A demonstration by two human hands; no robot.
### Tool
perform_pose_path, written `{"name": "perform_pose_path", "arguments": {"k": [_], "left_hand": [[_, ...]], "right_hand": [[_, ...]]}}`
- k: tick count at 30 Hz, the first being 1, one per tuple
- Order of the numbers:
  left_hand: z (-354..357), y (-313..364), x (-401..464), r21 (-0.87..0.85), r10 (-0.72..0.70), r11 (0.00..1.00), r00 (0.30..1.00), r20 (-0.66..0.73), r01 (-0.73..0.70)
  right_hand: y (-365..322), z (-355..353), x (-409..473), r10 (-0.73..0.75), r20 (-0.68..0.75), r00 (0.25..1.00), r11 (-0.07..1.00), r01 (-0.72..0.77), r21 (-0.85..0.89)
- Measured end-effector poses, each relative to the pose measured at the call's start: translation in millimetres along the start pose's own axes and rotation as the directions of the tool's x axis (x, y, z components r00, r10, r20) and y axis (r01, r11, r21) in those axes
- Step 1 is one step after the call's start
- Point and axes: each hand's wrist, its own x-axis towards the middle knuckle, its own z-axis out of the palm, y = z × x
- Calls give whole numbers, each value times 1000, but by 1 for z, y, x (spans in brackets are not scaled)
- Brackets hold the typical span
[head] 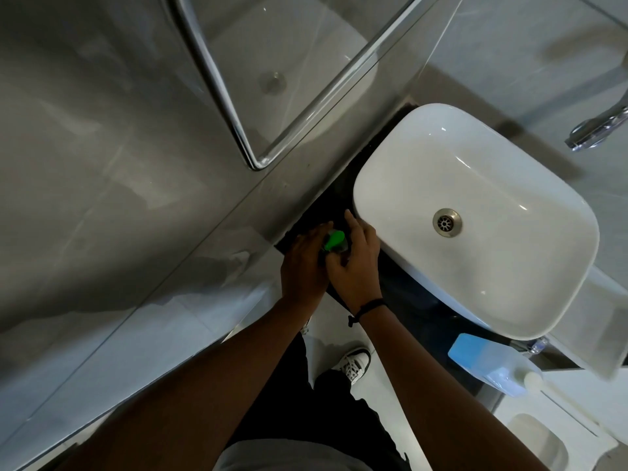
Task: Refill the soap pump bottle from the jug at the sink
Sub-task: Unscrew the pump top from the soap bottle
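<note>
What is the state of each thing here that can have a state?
Soap pump bottle: green pump on, gripped by both hands.
Left hand: closed on the bottle.
Right hand: closed on the bottle.
Jug: capped, lying untouched on the counter.
Sink: empty, no water running.

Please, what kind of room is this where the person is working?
Most likely a bathroom or washroom: a white countertop basin with a drain, a chrome tap on the wall, and a mirror above the dark counter.
</note>
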Motion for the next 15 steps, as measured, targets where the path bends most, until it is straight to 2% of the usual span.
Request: {"name": "perform_pose_path", "arguments": {"k": [4,6,11,13,15], "left_hand": [[-4,8,-1,-74,-46,996,999,-26,44],[-8,12,-1,-100,-70,993,997,-23,68],[-11,13,0,-64,-110,992,993,46,113],[-12,15,0,-53,-122,991,991,61,125],[-14,19,0,-61,-126,990,990,67,130]], "right_hand": [[1,-2,0,-7,0,1000,997,7,-77],[1,-5,-3,-20,-28,999,998,18,-62],[-17,-21,-11,-127,-170,977,984,146,105],[-32,-33,-17,-108,-261,959,961,168,220],[-41,-48,-23,-90,-342,935,947,187,262]]}}
